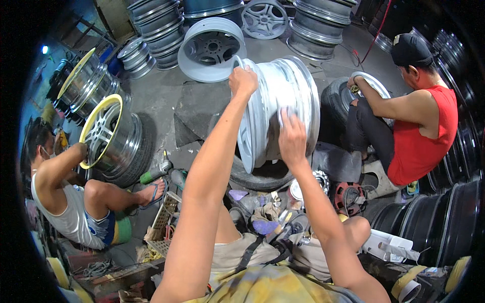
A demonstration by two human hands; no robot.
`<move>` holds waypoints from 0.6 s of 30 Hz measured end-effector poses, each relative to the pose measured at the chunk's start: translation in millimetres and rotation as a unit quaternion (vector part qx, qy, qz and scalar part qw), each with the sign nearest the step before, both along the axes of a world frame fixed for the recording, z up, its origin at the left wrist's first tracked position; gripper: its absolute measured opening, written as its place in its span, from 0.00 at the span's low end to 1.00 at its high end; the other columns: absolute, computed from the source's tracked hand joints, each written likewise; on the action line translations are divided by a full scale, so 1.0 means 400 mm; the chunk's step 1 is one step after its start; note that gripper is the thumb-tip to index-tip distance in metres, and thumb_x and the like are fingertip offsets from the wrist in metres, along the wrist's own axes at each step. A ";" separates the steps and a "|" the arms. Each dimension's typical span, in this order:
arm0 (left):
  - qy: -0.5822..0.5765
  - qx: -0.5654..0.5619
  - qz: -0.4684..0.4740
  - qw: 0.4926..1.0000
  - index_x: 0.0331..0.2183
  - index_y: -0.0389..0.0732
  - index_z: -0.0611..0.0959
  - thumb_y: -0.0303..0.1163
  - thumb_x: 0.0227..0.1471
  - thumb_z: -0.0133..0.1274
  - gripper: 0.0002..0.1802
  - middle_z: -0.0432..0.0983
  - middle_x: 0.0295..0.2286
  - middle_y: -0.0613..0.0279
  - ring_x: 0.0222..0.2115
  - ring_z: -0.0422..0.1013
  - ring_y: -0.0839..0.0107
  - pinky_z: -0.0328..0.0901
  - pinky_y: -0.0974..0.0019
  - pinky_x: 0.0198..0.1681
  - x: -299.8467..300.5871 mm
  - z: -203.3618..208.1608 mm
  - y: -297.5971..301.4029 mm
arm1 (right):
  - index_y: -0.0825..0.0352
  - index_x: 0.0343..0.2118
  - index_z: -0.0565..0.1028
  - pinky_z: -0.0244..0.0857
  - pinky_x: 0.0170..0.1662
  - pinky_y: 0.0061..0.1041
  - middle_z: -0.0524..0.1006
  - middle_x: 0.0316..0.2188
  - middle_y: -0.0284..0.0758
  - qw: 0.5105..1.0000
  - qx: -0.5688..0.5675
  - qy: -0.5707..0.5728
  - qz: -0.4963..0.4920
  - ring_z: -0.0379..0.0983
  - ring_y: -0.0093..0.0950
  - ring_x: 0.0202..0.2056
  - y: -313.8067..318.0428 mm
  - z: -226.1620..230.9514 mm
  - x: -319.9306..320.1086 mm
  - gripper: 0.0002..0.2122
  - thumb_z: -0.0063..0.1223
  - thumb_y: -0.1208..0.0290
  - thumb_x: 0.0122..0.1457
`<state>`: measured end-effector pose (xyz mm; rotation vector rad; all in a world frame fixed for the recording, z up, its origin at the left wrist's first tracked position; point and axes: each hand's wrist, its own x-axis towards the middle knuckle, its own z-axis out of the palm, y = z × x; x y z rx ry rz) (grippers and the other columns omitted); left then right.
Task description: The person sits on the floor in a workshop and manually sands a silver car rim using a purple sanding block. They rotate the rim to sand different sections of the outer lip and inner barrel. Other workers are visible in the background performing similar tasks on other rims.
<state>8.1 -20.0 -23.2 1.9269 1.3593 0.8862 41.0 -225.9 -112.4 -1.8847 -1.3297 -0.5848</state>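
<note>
A pale grey wheel rim (275,83) stands on its side in front of me, resting on a black tire (262,178). My left hand (243,81) is closed round the rim's upper left edge. Against the outer barrel, my right hand (293,136) presses a small pale pad or folded sheet (287,113). Its exact kind is hard to make out under the fingers. The barrel looks whitish and smeared, with a duller flange on the left side.
At left a person (65,192) handles a yellow-edged rim (108,126); at right another, in a red top (422,131), works on a rim on a tire (336,101). Stacked rims (321,30) stand behind. A red power tool (348,198) and a plastic basket (166,217) lie near my legs.
</note>
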 end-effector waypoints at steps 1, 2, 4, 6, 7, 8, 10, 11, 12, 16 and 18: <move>0.002 -0.005 0.003 1.000 0.40 0.27 0.81 0.43 0.60 0.47 0.25 0.77 0.42 0.33 0.46 0.74 0.39 0.66 0.48 0.53 -0.004 -0.007 0.002 | 0.71 0.56 0.71 0.65 0.48 0.42 0.73 0.40 0.48 1.000 -0.007 0.007 -0.006 0.70 0.46 0.42 0.028 0.037 0.018 0.24 0.50 0.83 0.53; 0.003 -0.005 0.007 1.000 0.40 0.27 0.81 0.43 0.60 0.47 0.25 0.77 0.41 0.33 0.46 0.73 0.39 0.66 0.48 0.53 -0.007 -0.004 0.010 | 0.71 0.57 0.71 0.65 0.48 0.42 0.73 0.40 0.48 1.000 -0.017 0.016 -0.006 0.70 0.46 0.42 0.044 0.053 0.020 0.25 0.50 0.83 0.52; 0.006 -0.010 0.016 1.000 0.40 0.27 0.81 0.43 0.60 0.47 0.25 0.77 0.42 0.32 0.46 0.73 0.39 0.66 0.48 0.53 -0.011 -0.005 0.018 | 0.71 0.58 0.70 0.65 0.48 0.42 0.73 0.40 0.48 1.000 -0.014 0.014 0.005 0.70 0.46 0.42 0.035 0.037 0.005 0.26 0.50 0.84 0.52; 0.009 -0.015 0.029 0.999 0.40 0.26 0.81 0.44 0.60 0.47 0.25 0.77 0.42 0.32 0.46 0.73 0.39 0.66 0.48 0.53 -0.018 -0.008 0.030 | 0.71 0.59 0.69 0.64 0.49 0.41 0.73 0.40 0.47 0.999 -0.004 0.013 0.040 0.70 0.46 0.43 -0.031 -0.056 -0.039 0.28 0.49 0.85 0.52; 0.003 -0.009 0.020 1.000 0.40 0.26 0.81 0.44 0.60 0.47 0.26 0.77 0.42 0.32 0.47 0.73 0.39 0.66 0.48 0.53 -0.006 0.005 0.031 | 0.72 0.59 0.69 0.64 0.50 0.41 0.73 0.40 0.47 0.997 -0.038 0.051 0.036 0.70 0.45 0.43 -0.062 -0.104 -0.042 0.28 0.48 0.86 0.51; 0.003 -0.006 0.011 1.000 0.40 0.26 0.81 0.44 0.60 0.47 0.26 0.77 0.42 0.33 0.47 0.73 0.39 0.66 0.48 0.53 0.004 0.010 0.020 | 0.71 0.58 0.70 0.64 0.49 0.41 0.73 0.40 0.47 0.999 -0.013 0.020 0.032 0.70 0.44 0.43 -0.058 -0.097 -0.028 0.27 0.48 0.86 0.51; 0.009 -0.025 -0.011 1.000 0.40 0.26 0.81 0.44 0.60 0.47 0.26 0.77 0.43 0.33 0.47 0.73 0.40 0.66 0.49 0.53 0.002 0.011 -0.005 | 0.71 0.57 0.71 0.64 0.48 0.40 0.73 0.40 0.46 1.000 0.015 -0.010 0.021 0.71 0.44 0.43 -0.032 -0.052 -0.014 0.26 0.49 0.86 0.51; 0.006 -0.030 -0.005 1.000 0.40 0.26 0.81 0.44 0.60 0.47 0.26 0.77 0.43 0.33 0.47 0.73 0.40 0.66 0.49 0.53 -0.002 0.010 0.001 | 0.71 0.56 0.71 0.64 0.48 0.40 0.74 0.40 0.46 0.999 0.027 -0.023 0.027 0.71 0.43 0.43 0.008 0.007 -0.001 0.26 0.49 0.86 0.51; 0.004 -0.035 0.000 0.999 0.40 0.26 0.82 0.44 0.60 0.47 0.26 0.77 0.43 0.33 0.47 0.73 0.40 0.66 0.49 0.53 -0.006 0.008 0.008 | 0.70 0.55 0.72 0.64 0.48 0.39 0.74 0.40 0.47 0.999 -0.039 0.026 0.017 0.71 0.44 0.43 0.027 0.058 0.002 0.25 0.48 0.86 0.51; 0.012 -0.016 0.010 1.000 0.40 0.27 0.82 0.43 0.61 0.46 0.25 0.77 0.43 0.33 0.47 0.73 0.40 0.65 0.48 0.54 -0.020 0.010 0.011 | 0.72 0.56 0.72 0.64 0.47 0.40 0.74 0.40 0.45 0.998 0.004 -0.017 0.060 0.71 0.43 0.42 -0.019 -0.033 -0.013 0.25 0.49 0.86 0.50; 0.015 -0.015 0.004 1.000 0.41 0.27 0.82 0.42 0.60 0.46 0.25 0.77 0.43 0.33 0.48 0.73 0.40 0.65 0.48 0.54 -0.009 0.002 -0.004 | 0.72 0.56 0.71 0.63 0.48 0.39 0.74 0.40 0.45 0.999 -0.015 -0.021 0.045 0.71 0.42 0.42 -0.050 -0.058 -0.018 0.26 0.49 0.85 0.50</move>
